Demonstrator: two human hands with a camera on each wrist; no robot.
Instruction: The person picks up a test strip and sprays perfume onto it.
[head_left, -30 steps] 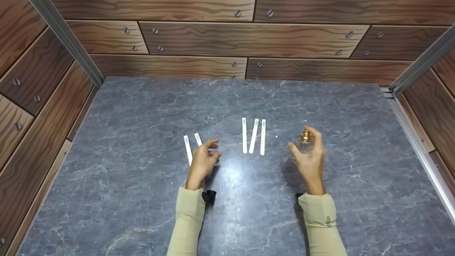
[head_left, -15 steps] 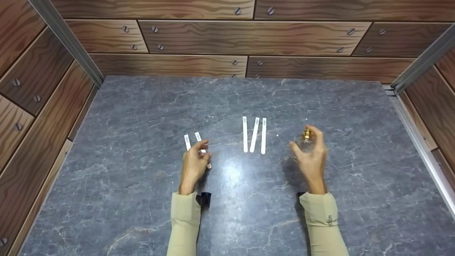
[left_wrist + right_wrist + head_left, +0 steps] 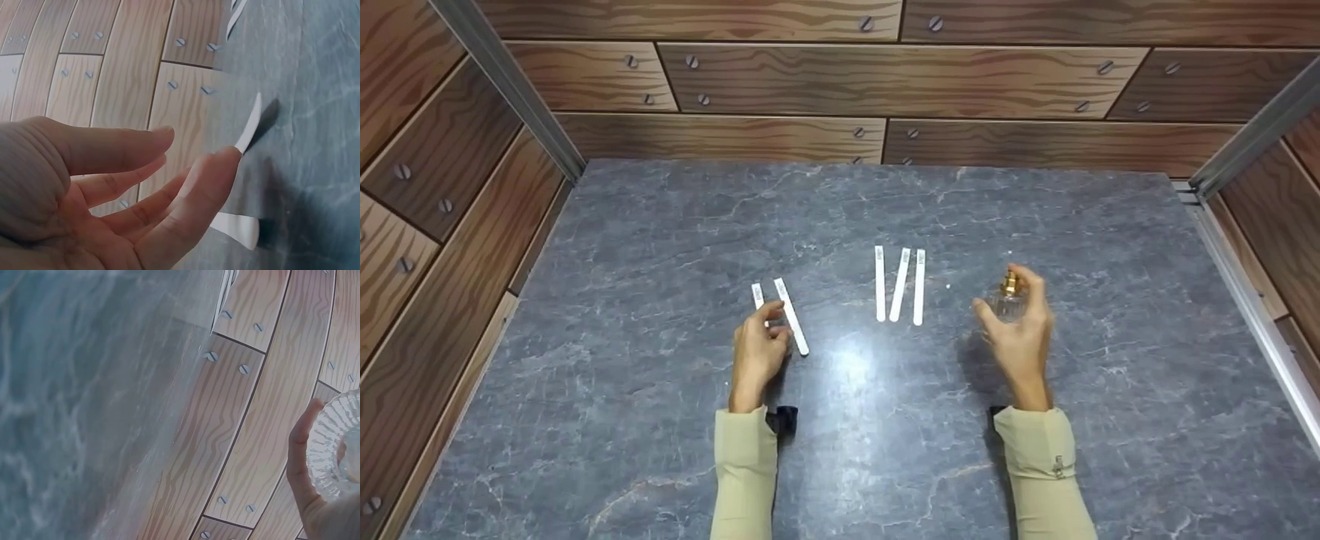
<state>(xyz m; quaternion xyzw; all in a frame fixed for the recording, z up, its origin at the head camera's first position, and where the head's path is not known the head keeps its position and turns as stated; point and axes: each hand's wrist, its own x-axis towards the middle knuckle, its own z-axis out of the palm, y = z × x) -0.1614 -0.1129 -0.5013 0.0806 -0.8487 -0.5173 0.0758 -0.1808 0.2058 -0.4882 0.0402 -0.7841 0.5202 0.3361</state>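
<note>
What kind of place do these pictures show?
Probably a staged tabletop booth for fragrance testing: a grey marble-patterned table walled by brown wood-print panels, with white paper scent strips and a small clear glass perfume bottle.

three strips (image 3: 898, 284) between hands, walls around

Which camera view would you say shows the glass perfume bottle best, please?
The head view: the perfume bottle shows with its gold sprayer, held in the right hand. The right wrist view shows only ribbed glass at the edge. The left wrist view misses it.
</note>
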